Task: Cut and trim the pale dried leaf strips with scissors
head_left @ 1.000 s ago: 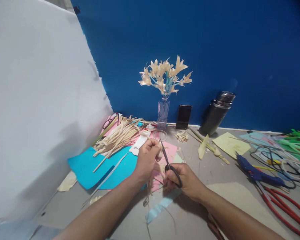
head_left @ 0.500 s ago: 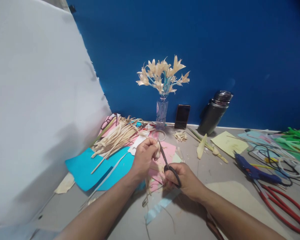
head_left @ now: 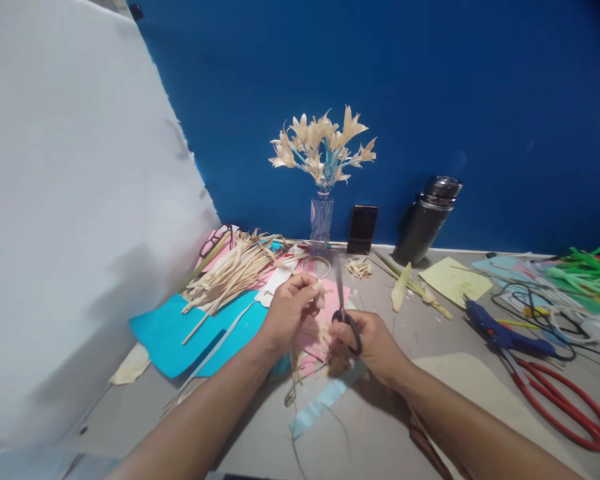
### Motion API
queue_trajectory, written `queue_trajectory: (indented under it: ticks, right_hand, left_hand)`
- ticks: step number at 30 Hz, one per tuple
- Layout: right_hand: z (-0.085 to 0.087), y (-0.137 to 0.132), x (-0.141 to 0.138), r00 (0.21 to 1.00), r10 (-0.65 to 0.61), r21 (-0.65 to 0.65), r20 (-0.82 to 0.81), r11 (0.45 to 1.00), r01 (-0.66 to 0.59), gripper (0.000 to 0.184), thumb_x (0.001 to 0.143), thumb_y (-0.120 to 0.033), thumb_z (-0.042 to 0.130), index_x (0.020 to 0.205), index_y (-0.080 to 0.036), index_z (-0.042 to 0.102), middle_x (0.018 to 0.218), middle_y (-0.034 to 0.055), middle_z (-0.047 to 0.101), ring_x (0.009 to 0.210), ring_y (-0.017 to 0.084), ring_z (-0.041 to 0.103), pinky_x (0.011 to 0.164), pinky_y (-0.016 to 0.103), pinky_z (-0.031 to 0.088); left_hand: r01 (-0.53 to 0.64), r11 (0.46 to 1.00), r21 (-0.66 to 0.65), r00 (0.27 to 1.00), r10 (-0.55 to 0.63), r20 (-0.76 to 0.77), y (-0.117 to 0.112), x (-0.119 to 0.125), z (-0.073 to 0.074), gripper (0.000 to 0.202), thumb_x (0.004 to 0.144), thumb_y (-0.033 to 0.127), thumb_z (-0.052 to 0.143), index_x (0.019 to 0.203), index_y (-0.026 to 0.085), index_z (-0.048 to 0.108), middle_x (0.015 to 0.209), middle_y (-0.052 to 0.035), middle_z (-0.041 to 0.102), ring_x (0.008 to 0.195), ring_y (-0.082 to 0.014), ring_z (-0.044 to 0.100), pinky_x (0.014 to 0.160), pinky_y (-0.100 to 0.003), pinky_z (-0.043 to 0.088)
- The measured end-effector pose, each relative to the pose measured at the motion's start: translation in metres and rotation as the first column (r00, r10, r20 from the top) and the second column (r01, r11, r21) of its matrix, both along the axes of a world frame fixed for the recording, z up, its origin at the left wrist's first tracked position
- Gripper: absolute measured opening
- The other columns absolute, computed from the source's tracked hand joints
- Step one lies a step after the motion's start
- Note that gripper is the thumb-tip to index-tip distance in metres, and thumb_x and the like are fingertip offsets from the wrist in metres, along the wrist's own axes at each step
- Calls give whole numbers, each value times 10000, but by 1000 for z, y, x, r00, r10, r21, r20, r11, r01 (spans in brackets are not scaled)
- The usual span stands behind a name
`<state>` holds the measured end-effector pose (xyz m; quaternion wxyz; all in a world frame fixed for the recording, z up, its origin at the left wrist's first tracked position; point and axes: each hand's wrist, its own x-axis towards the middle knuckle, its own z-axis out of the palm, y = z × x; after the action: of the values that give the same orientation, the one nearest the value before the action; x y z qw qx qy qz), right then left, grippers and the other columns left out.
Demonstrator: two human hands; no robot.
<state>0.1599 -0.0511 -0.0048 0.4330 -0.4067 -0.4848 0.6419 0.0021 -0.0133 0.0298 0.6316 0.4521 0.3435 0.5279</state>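
My left hand (head_left: 290, 310) is closed, pinching a small pale dried-leaf piece (head_left: 320, 297) above the pink paper (head_left: 336, 301). Thin pale strips hang from it toward the table. My right hand (head_left: 365, 343) grips black-handled scissors (head_left: 344, 310), blades pointing up and away, just right of the leaf piece and apart from it. Both hands hover over the grey table (head_left: 380, 427) near a light blue paper strip (head_left: 325, 400).
A pile of dried leaf strips (head_left: 235, 267) lies on blue paper (head_left: 180, 330). At the back stand a vase of leaf flowers (head_left: 323, 173), a phone (head_left: 363, 229) and a dark flask (head_left: 427, 220). A blue glue gun (head_left: 500, 330), red-handled shears (head_left: 560, 400) and green stems (head_left: 587, 273) lie right. A white board (head_left: 70, 220) leans left.
The scissors have swung from slanting against the leaf piece to pointing straight up, away from it. Both hands shifted slightly; the view drifted a little.
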Motion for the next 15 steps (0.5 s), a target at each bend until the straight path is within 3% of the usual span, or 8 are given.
queue_trajectory:
  ticks: [2, 5, 11, 15]
  right_hand:
    - [3, 4, 3, 998, -67, 45, -23, 997, 68, 399, 634, -403, 842, 895, -157, 667, 719, 22, 675, 598, 160, 617, 572, 284, 508]
    - [6, 7, 6, 991, -135, 100, -20, 986, 136, 482, 565, -318, 882, 966, -158, 667, 833, 24, 681, 700, 165, 635, 655, 282, 526]
    - [3, 13, 7, 949, -314, 85, 20, 947, 311, 383, 602, -337, 860, 852, -158, 631, 660, -20, 621, 540, 100, 534, 533, 224, 450]
    - [-1, 17, 7, 944, -328, 57, -32, 942, 330, 374, 609, -325, 851, 841, -164, 607, 554, -56, 560, 455, 82, 468, 454, 207, 377]
  left_hand:
    - [42, 998, -51, 999, -41, 13, -2, 3, -3, 228, 754, 306, 716, 711, 159, 547, 618, 16, 558, 526, -70, 452, 506, -195, 344]
    - [72, 985, -157, 996, -65, 55, -6, 9, -9, 256, 748, 335, 738, 729, 161, 552, 597, 19, 561, 496, -60, 445, 476, -176, 329]
    - [101, 966, -240, 989, -72, 125, -10, 19, -17, 282, 702, 322, 780, 738, 164, 549, 539, 30, 548, 457, -67, 477, 457, -171, 379]
    - [113, 961, -251, 984, -73, 163, -14, 22, -18, 305, 692, 302, 786, 752, 179, 513, 577, 30, 569, 472, -77, 512, 488, -193, 436]
